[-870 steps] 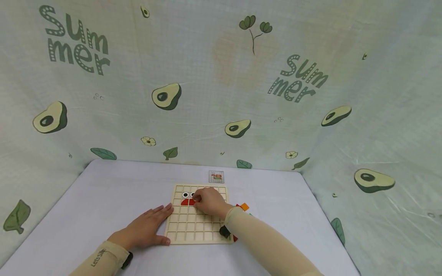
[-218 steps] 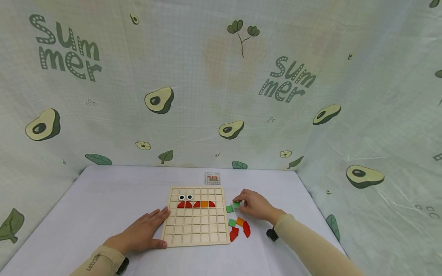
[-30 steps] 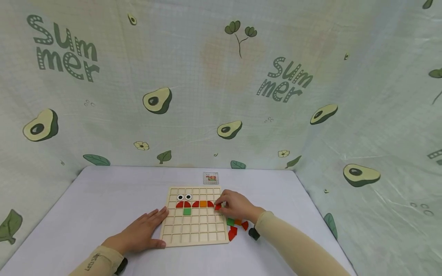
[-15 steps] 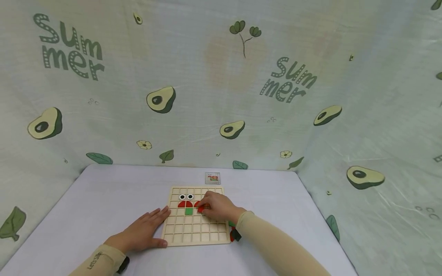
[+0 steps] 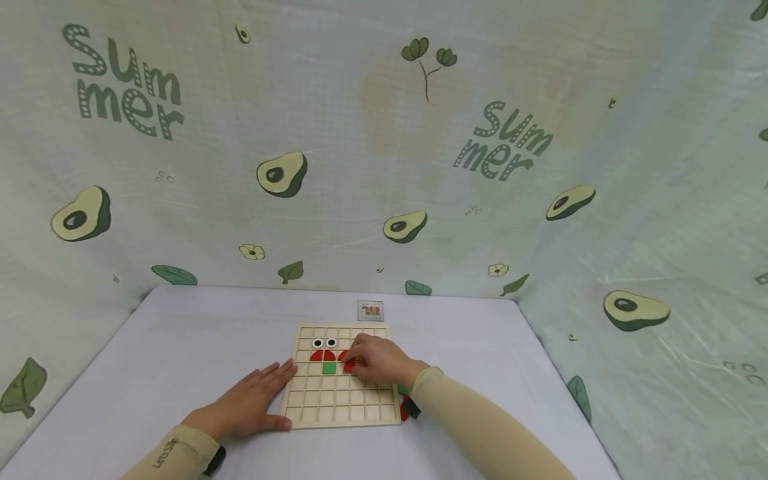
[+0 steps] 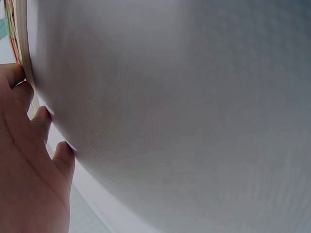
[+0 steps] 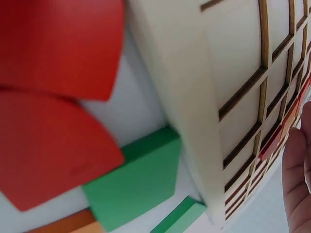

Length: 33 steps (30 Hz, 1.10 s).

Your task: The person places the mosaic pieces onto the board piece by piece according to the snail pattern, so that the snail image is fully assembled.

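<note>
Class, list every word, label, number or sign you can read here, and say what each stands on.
"summer", over two lines: curtain, upper left.
"summer", over two lines, smaller: curtain, right of centre.
"Lets", then letters too blurred to be sure of: left sleeve.
Card: too small to tell whether it bears writing.
Board and tiles: no text visible.

The right grip (image 5: 379, 360) hides part of the board (image 5: 309, 399) and part of the red tile (image 5: 348, 367) it pinches, so that tile's full outline cannot be told. Behind the right sleeve (image 5: 480, 420), only bits of a green tile (image 5: 402, 389) and loose red tiles (image 5: 405, 411) show. The card (image 5: 370, 311) is too small to make out. The left grip (image 6: 29, 160) and an orange tile (image 7: 70, 225) are cut off in the wrist views.
</note>
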Each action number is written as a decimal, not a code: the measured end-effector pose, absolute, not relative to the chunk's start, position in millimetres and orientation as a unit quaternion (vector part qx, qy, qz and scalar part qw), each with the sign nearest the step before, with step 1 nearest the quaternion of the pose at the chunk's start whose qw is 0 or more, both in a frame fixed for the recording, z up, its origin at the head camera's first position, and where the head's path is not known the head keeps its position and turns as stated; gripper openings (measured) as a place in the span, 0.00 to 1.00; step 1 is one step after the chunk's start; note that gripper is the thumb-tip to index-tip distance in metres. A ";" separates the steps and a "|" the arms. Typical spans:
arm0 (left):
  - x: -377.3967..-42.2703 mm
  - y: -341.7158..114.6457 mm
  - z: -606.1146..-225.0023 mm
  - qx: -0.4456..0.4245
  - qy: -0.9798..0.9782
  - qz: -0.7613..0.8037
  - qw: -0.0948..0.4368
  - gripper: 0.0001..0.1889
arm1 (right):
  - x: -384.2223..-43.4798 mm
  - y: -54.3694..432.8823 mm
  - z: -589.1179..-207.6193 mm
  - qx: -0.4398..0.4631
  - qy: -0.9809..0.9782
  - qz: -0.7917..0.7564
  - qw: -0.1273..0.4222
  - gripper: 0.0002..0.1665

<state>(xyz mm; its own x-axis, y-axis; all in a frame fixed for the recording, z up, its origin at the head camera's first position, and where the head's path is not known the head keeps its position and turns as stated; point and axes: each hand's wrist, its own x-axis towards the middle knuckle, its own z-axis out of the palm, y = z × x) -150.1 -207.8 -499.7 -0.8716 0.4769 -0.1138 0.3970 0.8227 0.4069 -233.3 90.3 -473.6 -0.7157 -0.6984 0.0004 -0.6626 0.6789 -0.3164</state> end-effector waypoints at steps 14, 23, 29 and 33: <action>-150.4 -208.1 -498.2 0.234 0.947 0.191 0.106 0.57 | -227.5 80.8 -473.7 -0.381 0.919 -0.100 0.022 0.19; -151.8 -207.4 -499.8 0.236 0.947 0.191 0.104 0.57 | -226.5 77.9 -479.9 -0.382 0.919 -0.099 0.004 0.15; -153.3 -209.1 -504.1 0.237 0.948 0.187 0.099 0.57 | -228.3 80.2 -482.7 -0.376 0.919 -0.115 0.016 0.14; -153.2 -209.7 -504.9 0.237 0.948 0.187 0.098 0.57 | -228.8 79.9 -482.2 -0.368 0.922 -0.122 0.021 0.14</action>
